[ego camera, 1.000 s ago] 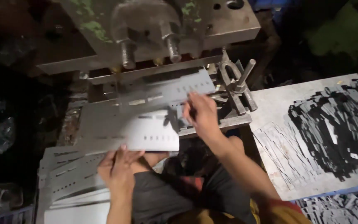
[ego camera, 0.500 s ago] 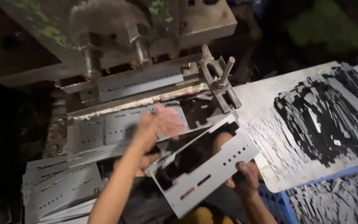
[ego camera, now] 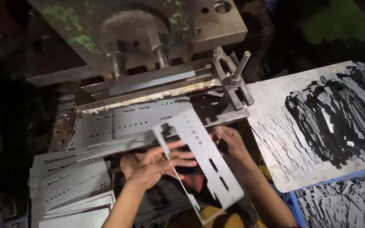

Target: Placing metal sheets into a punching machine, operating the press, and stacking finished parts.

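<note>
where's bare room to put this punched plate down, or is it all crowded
Free: the near-left part of the grey sheet, between the press clamp and the dark pile of strips. Crowded: the press bed holds punched plates, and the stack fills the left. Both hands, left and right, hold the cut plate.

Two hands [ego camera: 157, 162], one press [ego camera: 140, 46], many punched plates [ego camera: 70, 183].

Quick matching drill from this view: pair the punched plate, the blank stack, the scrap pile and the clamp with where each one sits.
Things:
1. punched plate
2. stack of slotted sheets
3. dark pile of offcuts
4. forked clamp

Places:
A. on the grey tray at right
B. low on the left
C. between left hand and right hand
D. bolted on the press bed

Pairs: 1-C, 2-B, 3-A, 4-D
</note>
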